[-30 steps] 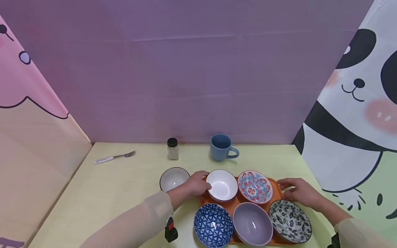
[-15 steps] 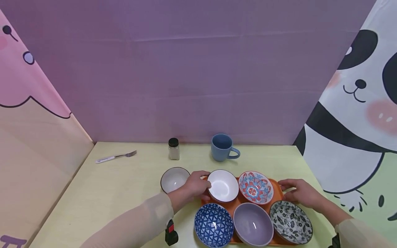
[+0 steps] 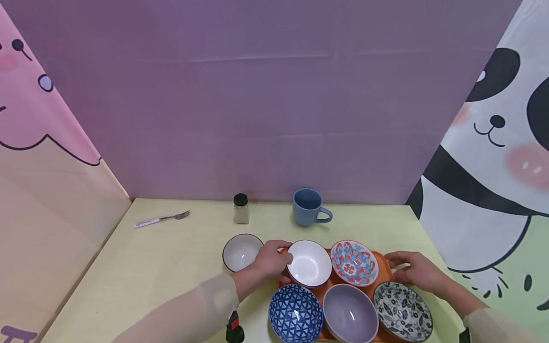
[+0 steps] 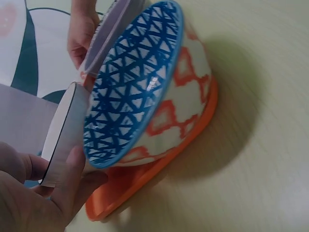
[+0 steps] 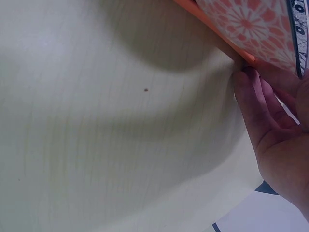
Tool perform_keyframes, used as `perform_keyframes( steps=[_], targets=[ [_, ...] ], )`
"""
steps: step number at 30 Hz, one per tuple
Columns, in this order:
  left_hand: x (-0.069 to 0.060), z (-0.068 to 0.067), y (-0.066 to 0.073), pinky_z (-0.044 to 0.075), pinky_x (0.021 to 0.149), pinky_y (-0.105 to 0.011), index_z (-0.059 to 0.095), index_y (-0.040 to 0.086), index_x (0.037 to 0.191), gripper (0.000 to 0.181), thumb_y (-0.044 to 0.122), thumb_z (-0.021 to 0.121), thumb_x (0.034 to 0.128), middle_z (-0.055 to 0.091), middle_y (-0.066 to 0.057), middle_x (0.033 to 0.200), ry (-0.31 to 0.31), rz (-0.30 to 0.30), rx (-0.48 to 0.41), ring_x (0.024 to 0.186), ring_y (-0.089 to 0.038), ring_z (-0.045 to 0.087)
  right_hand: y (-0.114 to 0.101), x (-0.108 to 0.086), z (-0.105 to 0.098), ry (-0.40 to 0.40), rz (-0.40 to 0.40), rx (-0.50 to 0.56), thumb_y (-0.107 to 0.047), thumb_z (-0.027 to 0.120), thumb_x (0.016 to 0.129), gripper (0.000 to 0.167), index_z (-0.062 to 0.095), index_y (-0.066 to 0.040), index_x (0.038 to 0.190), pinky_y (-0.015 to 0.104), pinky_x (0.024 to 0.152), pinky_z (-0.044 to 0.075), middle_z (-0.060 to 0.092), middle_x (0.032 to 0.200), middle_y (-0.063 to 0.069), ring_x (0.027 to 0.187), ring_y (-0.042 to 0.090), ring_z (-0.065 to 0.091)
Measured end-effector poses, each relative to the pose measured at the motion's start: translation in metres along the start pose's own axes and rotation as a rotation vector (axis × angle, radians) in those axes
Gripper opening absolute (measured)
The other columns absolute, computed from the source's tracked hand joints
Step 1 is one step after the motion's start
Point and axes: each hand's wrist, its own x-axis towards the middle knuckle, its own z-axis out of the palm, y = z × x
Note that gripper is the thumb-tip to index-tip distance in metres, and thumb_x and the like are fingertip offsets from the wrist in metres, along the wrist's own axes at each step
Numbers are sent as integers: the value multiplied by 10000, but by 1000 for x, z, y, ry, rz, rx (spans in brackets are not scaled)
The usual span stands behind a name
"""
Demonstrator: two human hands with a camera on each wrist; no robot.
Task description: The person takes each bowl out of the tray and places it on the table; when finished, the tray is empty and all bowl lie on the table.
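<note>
- The left hand (image 3: pixel 269 261), near the lower middle of the frame, grips the left side of a round white bowl with a thin dark rim (image 3: pixel 310 263), digits on both sides of that rim in the left wrist view
- The white bowl is over the upper left corner of a rectangular orange tray (image 3: pixel 383 262); whether its base touches the tray is hidden
- The right hand (image 3: pixel 418 271), at the lower right, pinches the right edge of the tray, with thumb above and fingertips at the edge in the right wrist view
- A round bowl with a red and blue flower pattern (image 3: pixel 354 263) stands on the tray just right of the white bowl
- Along the bottom of the frame, left to right, the tray carries a blue bowl with white triangles inside (image 3: pixel 296 314), a plain lavender bowl (image 3: pixel 350 313) and a white bowl with black leaf print (image 3: pixel 402 312)
- A pale grey bowl with a dark rim (image 3: pixel 241 251) sits on the pale yellow worktop (image 3: pixel 150 267), just beyond the left hand
- Farther back are a clear jar with a black lid (image 3: pixel 241 209), a blue mug (image 3: pixel 307 207) and, toward the left, a metal fork with a white handle (image 3: pixel 163 219)
</note>
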Motion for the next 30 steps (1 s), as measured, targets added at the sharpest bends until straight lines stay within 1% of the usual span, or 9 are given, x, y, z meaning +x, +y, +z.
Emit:
perform_keyframes(
  steps=[4,8,12,15,17,21,25,30],
  targets=[
    [-1,-6,2,627,565,-330,573,109,1457,487,86,629,974,643,-152,1071,-14,6,-11,712,-220,703,3,1,2,1,13,11,47,654,889,577,471,122,1430,419,798,648,630,1232,250,978,283,703],
    [-6,-18,5,621,554,-317,550,82,1474,508,92,610,970,677,-172,1019,-36,27,-33,702,-221,726,4,0,6,-4,2,17,53,651,880,574,475,122,1423,406,780,647,638,1200,231,948,279,698],
    [-11,-32,8,624,566,-318,524,59,1491,521,98,588,975,667,-188,1051,-47,49,-70,723,-239,741,5,2,7,-2,-5,7,53,656,872,576,479,123,1416,392,749,646,643,1169,213,923,273,690],
    [-14,-42,10,628,576,-329,509,50,1500,529,98,576,977,652,-198,1109,-46,63,-97,742,-259,752,5,3,6,-8,-7,3,57,657,865,581,475,126,1413,392,738,645,642,1167,213,933,274,688],
    [-16,-48,10,640,612,-376,511,40,1495,531,89,568,969,654,-213,1144,-47,75,-113,750,-279,757,4,3,5,-14,-9,1,61,655,862,585,471,126,1414,395,737,644,642,1168,214,945,276,686],
    [-20,-60,13,647,649,-419,528,22,1477,524,82,565,958,673,-231,1129,-37,98,-121,765,-317,762,-1,3,2,-20,-10,-12,53,665,867,593,469,115,1423,402,748,646,644,1163,206,957,277,678],
    [-23,-72,15,647,619,-390,540,30,1472,515,88,553,961,690,-214,1085,-34,113,-127,799,-366,766,-3,4,-2,-18,9,-28,45,673,873,598,475,94,1435,423,772,651,645,1158,192,951,269,679],
    [-29,-90,18,645,591,-384,562,45,1460,512,66,542,948,712,-214,1097,-16,140,-135,755,-341,764,-2,3,-4,-16,19,-33,50,680,873,602,481,92,1440,426,784,652,650,1152,182,950,261,679]
  ],
)
